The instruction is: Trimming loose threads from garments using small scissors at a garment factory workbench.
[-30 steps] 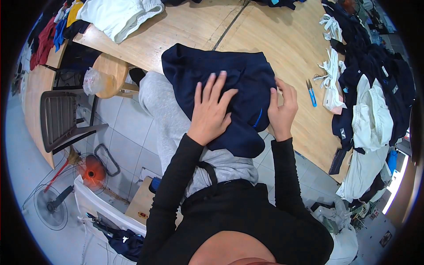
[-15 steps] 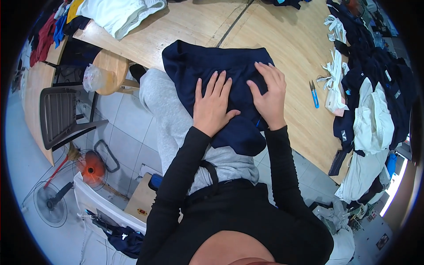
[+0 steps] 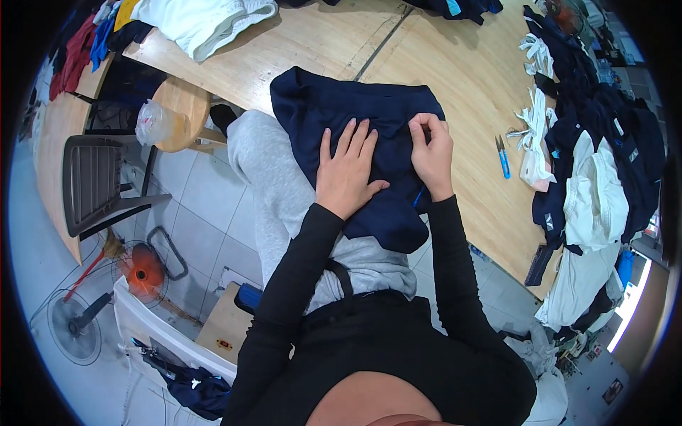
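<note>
Two hands on one navy garment (image 3: 369,128), seen from the head camera. Garment draped over the near edge of the wooden worktop (image 3: 455,78), lower part hanging down onto the lap in grey trousers (image 3: 273,192). Left hand (image 3: 348,174) pressed flat on the cloth, fingers spread and holding nothing, only pinning the fabric. Right hand (image 3: 432,149) curled at the garment's right side, fingers (image 3: 419,124) closed in a pinch on a fold of the navy cloth. A second ago that right hand lay further right, at the garment's edge; half a second ago spread flat on the cloth beside the left; now bunched into a pinch, so seemingly a shift from smoothing to picking at one spot in the fabric. Left hand hardly moved throughout. Blue-handled snips (image 3: 501,156) lying untouched on the worktop to the right of the garment, near its right edge, beside white scraps (image 3: 534,135) and a heap of dark and white clothes (image 3: 604,163).
</note>
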`<state>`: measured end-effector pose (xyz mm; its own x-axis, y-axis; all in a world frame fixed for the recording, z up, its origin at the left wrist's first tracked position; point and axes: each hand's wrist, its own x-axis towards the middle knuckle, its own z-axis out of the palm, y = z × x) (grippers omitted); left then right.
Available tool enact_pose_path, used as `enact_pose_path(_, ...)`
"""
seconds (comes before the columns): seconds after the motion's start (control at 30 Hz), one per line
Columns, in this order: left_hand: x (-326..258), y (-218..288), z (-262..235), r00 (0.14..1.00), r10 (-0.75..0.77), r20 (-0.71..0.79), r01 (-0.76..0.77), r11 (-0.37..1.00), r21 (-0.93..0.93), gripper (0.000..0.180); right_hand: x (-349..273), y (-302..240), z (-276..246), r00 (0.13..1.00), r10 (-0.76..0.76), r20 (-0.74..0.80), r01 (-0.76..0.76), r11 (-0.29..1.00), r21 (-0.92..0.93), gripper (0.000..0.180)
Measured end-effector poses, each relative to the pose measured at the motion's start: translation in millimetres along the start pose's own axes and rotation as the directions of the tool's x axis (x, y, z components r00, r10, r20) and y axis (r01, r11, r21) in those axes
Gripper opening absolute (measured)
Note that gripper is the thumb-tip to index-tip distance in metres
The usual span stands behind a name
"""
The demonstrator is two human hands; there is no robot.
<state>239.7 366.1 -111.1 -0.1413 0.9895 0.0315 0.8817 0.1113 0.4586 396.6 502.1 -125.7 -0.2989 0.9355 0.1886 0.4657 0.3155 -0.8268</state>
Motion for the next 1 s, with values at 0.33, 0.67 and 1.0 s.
enact_pose_path(0.33,-0.4,1.4,-0.2,1.000,0.008,-0.015,-0.008,1.000,0.010,0.107,0.5,-24.0,7.3,0.996,0.033,0.080,-0.068,0.868,0.492,0.010)
enact_pose_path(0.67,1.3,7.8,-4.9,0.999,-0.038,-0.038,0.037,0.999,-0.017,0.130,-13.7,-12.0,-22.6,0.935,0.174,0.310,-0.290,0.877,0.382,0.009)
enact_pose_path(1.0,1.5,9.2,-1.4,0.998,-0.052,-0.028,0.051,0.999,-0.004,0.127,-47.6,-14.8,-28.0,0.855,0.342,0.391,-0.469,0.831,0.298,0.009)
